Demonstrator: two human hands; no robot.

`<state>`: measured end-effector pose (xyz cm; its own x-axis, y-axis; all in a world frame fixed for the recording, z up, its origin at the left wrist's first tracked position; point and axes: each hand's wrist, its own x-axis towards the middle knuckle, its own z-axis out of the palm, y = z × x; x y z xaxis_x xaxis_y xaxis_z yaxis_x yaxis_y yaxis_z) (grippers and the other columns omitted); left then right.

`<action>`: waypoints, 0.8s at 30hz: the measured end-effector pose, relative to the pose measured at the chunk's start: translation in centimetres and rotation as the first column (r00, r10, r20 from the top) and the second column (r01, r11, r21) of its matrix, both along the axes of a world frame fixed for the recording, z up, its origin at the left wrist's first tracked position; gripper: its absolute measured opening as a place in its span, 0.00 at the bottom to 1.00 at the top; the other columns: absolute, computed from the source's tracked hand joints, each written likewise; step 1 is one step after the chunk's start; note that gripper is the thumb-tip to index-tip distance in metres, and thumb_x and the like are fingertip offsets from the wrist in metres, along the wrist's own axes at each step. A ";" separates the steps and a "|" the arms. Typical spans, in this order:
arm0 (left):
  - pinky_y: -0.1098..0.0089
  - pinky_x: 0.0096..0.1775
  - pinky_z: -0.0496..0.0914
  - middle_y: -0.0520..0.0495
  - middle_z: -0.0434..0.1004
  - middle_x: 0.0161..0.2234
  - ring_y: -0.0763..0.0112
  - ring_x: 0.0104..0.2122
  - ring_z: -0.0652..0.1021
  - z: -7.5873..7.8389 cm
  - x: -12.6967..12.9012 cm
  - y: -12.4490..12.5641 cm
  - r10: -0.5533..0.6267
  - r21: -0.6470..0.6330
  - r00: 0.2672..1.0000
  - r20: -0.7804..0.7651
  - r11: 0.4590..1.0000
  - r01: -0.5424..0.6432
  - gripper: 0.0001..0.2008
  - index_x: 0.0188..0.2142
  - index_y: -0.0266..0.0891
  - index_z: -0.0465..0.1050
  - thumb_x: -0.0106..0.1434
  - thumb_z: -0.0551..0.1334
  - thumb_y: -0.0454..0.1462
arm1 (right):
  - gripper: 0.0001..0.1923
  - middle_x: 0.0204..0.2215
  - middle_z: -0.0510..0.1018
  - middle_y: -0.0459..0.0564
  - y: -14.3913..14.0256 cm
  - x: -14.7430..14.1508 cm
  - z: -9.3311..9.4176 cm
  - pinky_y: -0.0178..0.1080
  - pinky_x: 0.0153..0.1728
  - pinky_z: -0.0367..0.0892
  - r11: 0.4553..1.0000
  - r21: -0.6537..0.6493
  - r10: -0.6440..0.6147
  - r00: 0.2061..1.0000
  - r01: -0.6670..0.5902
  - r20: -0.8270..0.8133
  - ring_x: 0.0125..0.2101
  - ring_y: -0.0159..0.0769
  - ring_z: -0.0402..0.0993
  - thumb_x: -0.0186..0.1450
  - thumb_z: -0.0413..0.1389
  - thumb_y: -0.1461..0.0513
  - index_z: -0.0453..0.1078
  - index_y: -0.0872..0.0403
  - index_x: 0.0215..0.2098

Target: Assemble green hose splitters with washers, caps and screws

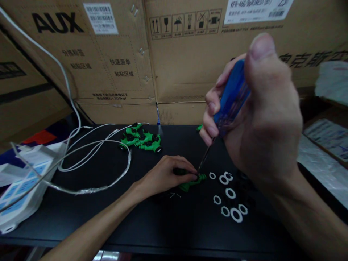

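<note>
My right hand [261, 101] is wrapped round the blue handle of a screwdriver [231, 94], held tilted with its shaft running down to the left. The shaft's tip meets a green plastic hose fitting [189, 186] on the black table, close to my left fingertips. My left hand [174, 172] presses thumb and fingers together on this fitting, which it partly covers. Whether a screw sits under the tip is hidden by the fingers. Right of the fitting lie several white ring washers [230, 193]. Two tiny pale pins or screws [175, 195] rest just below my left hand.
Several green fittings [146, 139] are grouped at the back of the black table [130, 221]. White cable [89, 190] loops across the left side beside a white power strip [24, 192]. Large cardboard boxes [179, 69] wall off the back. Clear plastic wrap [320, 166] lies at right.
</note>
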<state>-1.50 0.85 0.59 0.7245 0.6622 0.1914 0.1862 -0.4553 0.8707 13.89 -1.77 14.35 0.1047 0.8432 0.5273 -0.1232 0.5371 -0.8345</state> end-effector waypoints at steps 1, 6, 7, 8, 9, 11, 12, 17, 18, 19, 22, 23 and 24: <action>0.68 0.48 0.74 0.46 0.83 0.41 0.69 0.42 0.81 0.0 0.0 0.0 0.000 0.001 1.000 0.003 1.000 0.000 0.06 0.41 0.40 0.83 0.65 0.68 0.38 | 0.24 0.22 0.66 0.42 0.2 -0.1 -0.2 0.40 0.12 0.61 1.000 0.022 0.021 1.000 -0.020 -0.006 0.14 0.32 0.62 0.66 0.55 0.40 0.57 0.48 0.29; 0.68 0.47 0.74 0.46 0.82 0.42 0.69 0.42 0.81 -0.1 0.0 0.1 0.013 0.010 1.000 -0.012 1.000 -0.013 0.07 0.42 0.39 0.82 0.67 0.67 0.38 | 0.25 0.20 0.66 0.38 0.6 -0.7 -0.6 0.37 0.11 0.60 0.994 0.082 0.082 0.995 -0.077 -0.060 0.12 0.28 0.58 0.64 0.59 0.41 0.53 0.47 0.30; 0.68 0.47 0.74 0.46 0.82 0.42 0.69 0.42 0.81 0.0 -0.1 0.1 0.010 0.009 1.000 -0.017 1.000 -0.010 0.07 0.42 0.39 0.82 0.67 0.67 0.38 | 0.26 0.19 0.64 0.37 0.6 -0.8 -0.6 0.35 0.10 0.58 0.995 0.074 0.075 0.994 -0.069 -0.076 0.11 0.27 0.55 0.64 0.59 0.40 0.53 0.47 0.30; 0.68 0.47 0.74 0.46 0.82 0.42 0.69 0.42 0.81 0.0 -0.1 0.0 0.006 0.008 1.000 -0.019 1.000 -0.006 0.08 0.42 0.39 0.82 0.67 0.66 0.38 | 0.26 0.18 0.62 0.36 0.6 -0.8 -0.6 0.35 0.09 0.56 0.996 0.066 0.067 0.994 -0.062 -0.086 0.11 0.26 0.53 0.63 0.60 0.40 0.54 0.47 0.31; 0.68 0.47 0.74 0.46 0.82 0.43 0.69 0.42 0.81 0.0 -0.1 0.0 0.003 0.008 1.000 -0.019 1.000 -0.003 0.08 0.43 0.40 0.82 0.67 0.66 0.39 | 0.27 0.18 0.60 0.36 0.6 -0.7 -0.5 0.35 0.09 0.54 0.997 0.061 0.061 0.994 -0.056 -0.089 0.11 0.26 0.51 0.62 0.60 0.40 0.54 0.47 0.31; 0.67 0.48 0.74 0.46 0.82 0.43 0.69 0.42 0.81 0.0 -0.2 0.0 0.001 0.011 1.000 -0.024 1.000 -0.001 0.08 0.43 0.40 0.82 0.68 0.66 0.39 | 0.27 0.17 0.57 0.37 0.5 -0.6 -0.4 0.36 0.09 0.54 0.997 0.043 0.068 0.995 -0.065 -0.070 0.11 0.27 0.51 0.60 0.61 0.39 0.55 0.48 0.30; 0.67 0.48 0.74 0.46 0.82 0.43 0.69 0.42 0.81 0.0 -0.2 0.0 0.001 0.014 1.000 -0.028 1.000 -0.001 0.09 0.44 0.40 0.82 0.67 0.66 0.39 | 0.27 0.17 0.57 0.37 0.5 -0.4 -0.3 0.37 0.09 0.54 0.996 0.039 0.080 0.995 -0.078 -0.056 0.11 0.28 0.52 0.60 0.61 0.39 0.56 0.48 0.29; 0.69 0.49 0.73 0.48 0.82 0.44 0.69 0.43 0.81 -0.2 -0.4 0.1 -0.009 0.057 0.996 -0.092 0.998 0.015 0.13 0.46 0.39 0.81 0.64 0.70 0.41 | 0.25 0.18 0.60 0.39 0.6 -0.2 -0.1 0.38 0.10 0.56 0.995 0.040 0.095 0.994 -0.093 -0.062 0.12 0.29 0.55 0.63 0.57 0.39 0.58 0.48 0.29; 0.69 0.49 0.72 0.48 0.82 0.44 0.69 0.43 0.81 -0.2 -0.4 0.2 -0.010 0.066 0.994 -0.105 0.998 0.016 0.13 0.46 0.39 0.80 0.64 0.70 0.41 | 0.25 0.19 0.61 0.39 0.6 -0.2 -0.2 0.38 0.10 0.57 0.996 0.028 0.090 0.994 -0.088 -0.070 0.12 0.29 0.55 0.63 0.56 0.38 0.57 0.48 0.30; 0.69 0.49 0.72 0.48 0.82 0.44 0.69 0.43 0.81 -0.2 -0.4 0.2 -0.010 0.071 0.993 -0.114 0.997 0.019 0.13 0.46 0.39 0.80 0.64 0.69 0.41 | 0.26 0.20 0.62 0.39 0.7 -0.2 -0.2 0.38 0.10 0.58 0.996 0.015 0.087 0.994 -0.086 -0.073 0.12 0.29 0.56 0.62 0.56 0.38 0.56 0.48 0.30; 0.70 0.48 0.72 0.48 0.82 0.44 0.69 0.43 0.81 -0.3 -0.4 0.1 -0.002 0.081 0.993 -0.120 0.997 0.012 0.13 0.46 0.39 0.80 0.64 0.70 0.41 | 0.27 0.22 0.65 0.39 0.7 -0.1 -0.5 0.38 0.10 0.60 0.996 0.043 0.082 0.995 -0.080 -0.053 0.13 0.29 0.58 0.61 0.57 0.37 0.54 0.47 0.31; 0.70 0.48 0.72 0.48 0.83 0.44 0.69 0.42 0.81 -0.3 -0.4 0.1 0.004 0.085 0.993 -0.119 0.996 0.007 0.13 0.46 0.39 0.80 0.64 0.70 0.41 | 0.28 0.22 0.66 0.39 0.8 -0.1 -0.6 0.37 0.10 0.60 0.995 0.068 0.077 0.996 -0.074 -0.038 0.14 0.29 0.58 0.60 0.57 0.36 0.53 0.47 0.31; 0.70 0.48 0.72 0.48 0.83 0.44 0.69 0.42 0.81 -0.3 -0.4 0.1 0.008 0.088 0.993 -0.116 0.996 0.002 0.13 0.46 0.39 0.80 0.63 0.70 0.41 | 0.28 0.22 0.66 0.39 0.7 -0.1 -0.7 0.37 0.10 0.60 0.993 0.092 0.073 0.997 -0.071 -0.020 0.14 0.29 0.58 0.60 0.58 0.36 0.53 0.47 0.31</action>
<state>-1.91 0.92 0.24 0.7430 0.6489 0.1639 0.2853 -0.5286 0.7995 13.79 -1.03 13.63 0.0591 0.7973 0.6007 -0.1832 0.6002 -0.7786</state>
